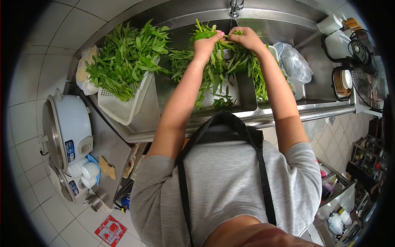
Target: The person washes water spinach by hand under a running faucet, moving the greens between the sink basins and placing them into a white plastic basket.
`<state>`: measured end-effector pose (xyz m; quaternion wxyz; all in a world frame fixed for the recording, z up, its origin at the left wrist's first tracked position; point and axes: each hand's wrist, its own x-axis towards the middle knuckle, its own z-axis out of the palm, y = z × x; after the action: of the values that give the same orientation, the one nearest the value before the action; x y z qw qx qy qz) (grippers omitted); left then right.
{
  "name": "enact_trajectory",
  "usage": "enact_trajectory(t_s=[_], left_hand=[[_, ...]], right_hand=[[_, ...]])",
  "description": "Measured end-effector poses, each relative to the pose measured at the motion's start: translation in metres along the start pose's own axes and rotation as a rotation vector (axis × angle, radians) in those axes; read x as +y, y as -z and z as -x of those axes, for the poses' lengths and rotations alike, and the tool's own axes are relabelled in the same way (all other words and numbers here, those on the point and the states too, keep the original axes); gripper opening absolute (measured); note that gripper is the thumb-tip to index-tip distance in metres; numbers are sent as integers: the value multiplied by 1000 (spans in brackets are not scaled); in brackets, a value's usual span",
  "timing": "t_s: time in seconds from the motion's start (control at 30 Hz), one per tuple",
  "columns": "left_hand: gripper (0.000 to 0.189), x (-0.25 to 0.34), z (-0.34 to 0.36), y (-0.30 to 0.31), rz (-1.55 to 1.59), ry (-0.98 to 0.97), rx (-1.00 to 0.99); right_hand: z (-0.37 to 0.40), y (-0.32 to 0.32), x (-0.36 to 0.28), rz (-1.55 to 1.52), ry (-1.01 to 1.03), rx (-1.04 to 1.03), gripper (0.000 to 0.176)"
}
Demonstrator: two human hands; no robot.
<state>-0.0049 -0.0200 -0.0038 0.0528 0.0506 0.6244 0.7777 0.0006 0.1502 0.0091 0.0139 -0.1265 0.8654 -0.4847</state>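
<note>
Both hands are raised over the left basin of a steel sink (166,88). My left hand (205,46) is closed on long-stemmed leafy greens (216,61) that look like water spinach, thumb and fingers pinching near a stem. Close beside it, my right hand (245,39) pinches stems of the same greens, its fingers bent. Leaves hang below both hands into the basin, where more lie loose. At the left, a white plastic basket (138,103) carries a large heap of these greens (127,57). Thinner green stems (260,84) lie in the right basin.
A faucet (234,8) rises behind the sink. Clear plastic bags (294,61) lie in the right basin. A fan (368,70) and white containers (337,43) stand at the right. A large rice cooker (74,127) and stacked white bowls (88,171) occupy the left counter.
</note>
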Motion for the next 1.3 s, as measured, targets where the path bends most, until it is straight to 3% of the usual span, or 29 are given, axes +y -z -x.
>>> enact_trajectory(t_s=[0.07,0.1,0.17,0.23,0.33,0.43,0.5,0.57,0.63,0.7,0.83,0.9,0.97,1.03,1.1,1.3], left_hand=[[18,-2,1,-3,115,61,23],[17,-4,1,-4,92,70,64],[17,-5,1,-5,45,86,145],[17,-4,1,1,19,81,127],[16,0,0,10,355,280,106],[16,2,-1,16,465,323,147],[17,2,-3,11,431,338,86],[18,4,-2,-2,395,362,14],[27,11,0,-12,261,322,-82],[30,18,1,-17,264,359,-70],[32,17,-5,-6,328,389,-143],[35,15,-3,2,510,450,-367],[37,15,-5,5,501,477,-410],[39,20,-2,1,470,466,-470],[38,23,-1,-3,393,471,-465],[24,33,-1,-14,-180,381,-561]], right_hand=[[1,1,-1,-427,-229,58,15],[0,3,5,-427,-228,58,15],[-2,8,22,-791,-224,267,11],[4,20,18,-835,-225,373,10],[11,54,14,-789,-117,506,9],[18,89,2,-701,-34,518,13],[18,99,-5,-263,-106,461,22],[17,58,-43,274,95,241,31],[16,32,-42,421,243,157,39],[17,22,-48,637,41,-16,39],[20,17,-42,656,-20,37,30],[22,28,-38,597,19,90,24],[23,45,-42,396,-5,2,23],[26,51,-37,320,10,54,23],[28,59,-36,261,-90,42,18],[39,73,-33,297,-42,129,20]])
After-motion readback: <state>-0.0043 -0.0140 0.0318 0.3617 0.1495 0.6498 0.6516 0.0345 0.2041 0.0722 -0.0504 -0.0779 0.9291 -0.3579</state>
